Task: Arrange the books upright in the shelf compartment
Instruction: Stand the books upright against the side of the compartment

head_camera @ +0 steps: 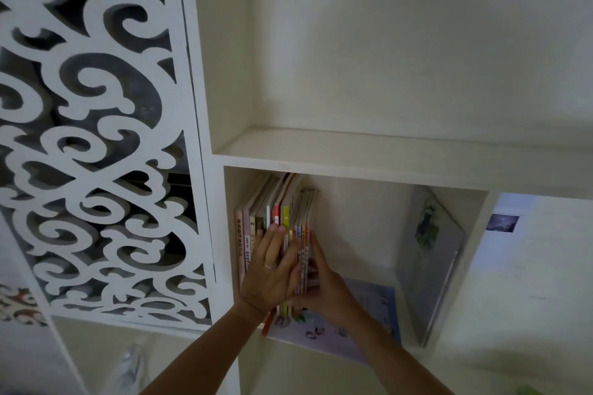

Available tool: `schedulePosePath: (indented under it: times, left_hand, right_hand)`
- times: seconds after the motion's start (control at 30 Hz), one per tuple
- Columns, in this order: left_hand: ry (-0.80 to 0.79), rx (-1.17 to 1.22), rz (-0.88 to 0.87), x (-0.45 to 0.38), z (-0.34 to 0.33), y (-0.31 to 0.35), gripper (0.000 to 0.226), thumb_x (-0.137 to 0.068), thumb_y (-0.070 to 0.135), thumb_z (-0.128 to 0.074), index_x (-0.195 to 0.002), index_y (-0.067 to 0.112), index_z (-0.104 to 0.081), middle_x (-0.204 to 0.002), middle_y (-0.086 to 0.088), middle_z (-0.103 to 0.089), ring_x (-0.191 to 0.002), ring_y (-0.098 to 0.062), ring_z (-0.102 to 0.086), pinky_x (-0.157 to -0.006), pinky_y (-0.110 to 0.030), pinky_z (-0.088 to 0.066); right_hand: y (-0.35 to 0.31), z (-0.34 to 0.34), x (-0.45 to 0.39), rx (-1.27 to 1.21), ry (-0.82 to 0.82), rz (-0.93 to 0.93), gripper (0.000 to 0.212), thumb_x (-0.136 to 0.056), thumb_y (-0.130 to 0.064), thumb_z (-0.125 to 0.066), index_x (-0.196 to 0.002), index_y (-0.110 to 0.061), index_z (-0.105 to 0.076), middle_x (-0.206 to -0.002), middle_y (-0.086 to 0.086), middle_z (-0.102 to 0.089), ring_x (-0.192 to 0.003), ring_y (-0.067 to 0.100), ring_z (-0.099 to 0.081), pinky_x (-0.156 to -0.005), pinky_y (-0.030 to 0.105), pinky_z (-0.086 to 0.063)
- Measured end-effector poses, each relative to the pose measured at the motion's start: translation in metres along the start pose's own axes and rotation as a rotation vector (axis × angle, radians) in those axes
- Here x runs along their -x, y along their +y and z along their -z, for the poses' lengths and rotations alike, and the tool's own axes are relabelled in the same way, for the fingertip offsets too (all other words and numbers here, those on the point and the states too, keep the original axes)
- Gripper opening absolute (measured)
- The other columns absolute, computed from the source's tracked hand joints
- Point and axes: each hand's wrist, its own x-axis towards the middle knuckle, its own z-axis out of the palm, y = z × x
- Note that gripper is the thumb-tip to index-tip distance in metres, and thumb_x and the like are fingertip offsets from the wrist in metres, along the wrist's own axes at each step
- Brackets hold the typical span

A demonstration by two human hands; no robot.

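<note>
Several thin books (279,215) stand upright at the left side of a white shelf compartment (353,175), spines facing me. My left hand (272,269) lies flat with straight fingers against the spines. My right hand (324,285) presses against the right face of the row, its fingers running up along the last book. A large flat book (369,298) lies on the compartment floor under my right hand. Another large book (426,260) leans tilted against the right wall.
A white carved scroll panel (96,138) covers the compartment to the left. An empty-looking compartment (385,58) lies above. To the right a further opening (529,266) shows a small picture. Something clear and crumpled (131,365) sits in the shelf below.
</note>
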Motion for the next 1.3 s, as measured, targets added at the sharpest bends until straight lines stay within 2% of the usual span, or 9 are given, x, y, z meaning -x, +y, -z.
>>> schedulePosePath:
  times: [0.17, 0.3, 0.37, 0.43, 0.57, 0.83, 0.97, 1.07, 1.3]
  left_hand:
    - [-0.001, -0.067, -0.017, 0.005, 0.001, 0.002, 0.063, -0.093, 0.029, -0.054, -0.15, 0.009, -0.032, -0.158, -0.019, -0.02, -0.154, -0.033, -0.017, -0.122, -0.056, -0.023]
    - [-0.089, -0.177, -0.147, 0.004, 0.01, 0.004, 0.063, -0.093, 0.029, -0.059, -0.149, 0.009, -0.039, -0.167, -0.016, -0.011, -0.156, -0.031, -0.011, -0.125, -0.054, -0.014]
    - [-0.199, -0.204, -0.347, 0.002, 0.014, 0.007, 0.054, -0.101, 0.027, -0.048, -0.152, 0.012, -0.035, -0.169, -0.013, -0.011, -0.156, -0.028, -0.011, -0.126, -0.051, -0.008]
    - [-0.347, -0.198, -0.416, -0.007, 0.016, 0.012, 0.052, -0.102, 0.026, -0.048, -0.152, 0.014, -0.041, -0.163, -0.013, -0.03, -0.154, -0.028, -0.021, -0.127, -0.048, -0.003]
    - [-0.514, -0.161, -0.27, -0.017, 0.017, 0.019, 0.06, -0.094, 0.035, -0.059, -0.148, 0.012, -0.048, -0.152, -0.012, -0.05, -0.149, -0.028, -0.035, -0.128, -0.043, 0.002]
    - [-0.56, -0.214, -0.187, -0.016, 0.019, 0.029, 0.062, -0.098, 0.037, -0.054, -0.152, 0.011, -0.041, -0.155, -0.013, -0.044, -0.152, -0.029, -0.025, -0.127, -0.046, 0.002]
    - [-0.566, -0.284, -0.181, -0.017, 0.021, 0.031, 0.056, -0.097, 0.037, -0.055, -0.144, 0.007, -0.052, -0.151, -0.013, -0.049, -0.15, -0.028, -0.026, -0.125, -0.047, 0.012]
    - [-0.58, -0.299, -0.163, -0.019, 0.023, 0.033, 0.055, -0.096, 0.035, -0.054, -0.143, 0.006, -0.052, -0.151, -0.014, -0.049, -0.15, -0.028, -0.023, -0.125, -0.047, 0.013]
    - [-0.572, -0.161, -0.081, -0.02, 0.025, 0.036, 0.049, -0.098, 0.03, -0.056, -0.142, 0.008, -0.055, -0.157, -0.015, -0.042, -0.151, -0.028, -0.03, -0.128, -0.045, -0.001]
  right_hand:
    - [0.004, -0.009, -0.005, 0.112, 0.083, -0.002, 0.139, -0.07, -0.042, -0.091, -0.158, -0.044, 0.017, -0.156, -0.007, -0.047, -0.13, 0.006, -0.059, -0.099, 0.039, -0.057]
    - [-0.005, -0.015, -0.01, 0.175, 0.022, -0.088, 0.133, -0.073, -0.046, -0.087, -0.161, -0.034, 0.013, -0.142, -0.004, -0.057, -0.121, 0.015, -0.065, -0.09, 0.018, -0.055]
    - [-0.006, -0.017, -0.02, 0.429, 0.427, -0.134, 0.091, -0.091, -0.034, -0.077, -0.159, -0.024, -0.017, -0.144, 0.012, -0.058, -0.127, 0.031, -0.062, -0.094, 0.022, -0.053]
    - [-0.027, -0.019, -0.013, 0.49, 0.311, -0.296, 0.055, -0.1, -0.025, -0.066, -0.145, -0.008, -0.039, -0.146, 0.024, -0.054, -0.135, 0.038, -0.054, -0.106, 0.036, -0.047]
    - [-0.005, 0.013, 0.0, 0.631, -0.039, -0.136, 0.077, -0.09, -0.03, -0.073, -0.153, -0.008, -0.036, -0.145, 0.012, -0.054, -0.127, 0.027, -0.057, -0.102, 0.035, -0.049]
    - [0.003, 0.026, 0.045, 1.192, 0.805, 0.208, 0.044, -0.09, -0.007, -0.063, -0.132, -0.011, -0.05, -0.139, 0.019, -0.052, -0.11, 0.037, -0.06, -0.082, 0.043, -0.048]
    - [0.012, 0.042, 0.051, 0.963, 0.52, -0.188, 0.072, -0.089, -0.03, -0.074, -0.148, -0.012, -0.038, -0.147, 0.015, -0.05, -0.128, 0.035, -0.054, -0.097, 0.044, -0.052]
    - [0.017, 0.055, 0.052, 0.801, 0.217, -0.427, 0.038, -0.1, -0.033, -0.059, -0.133, -0.015, -0.06, -0.116, 0.008, -0.07, -0.103, 0.027, -0.069, -0.073, 0.032, -0.053]
    - [0.001, 0.047, 0.05, 0.308, 0.64, -0.255, 0.021, -0.107, -0.024, -0.049, -0.096, -0.021, -0.066, -0.064, -0.009, -0.058, -0.056, 0.007, -0.055, -0.05, 0.02, -0.033]
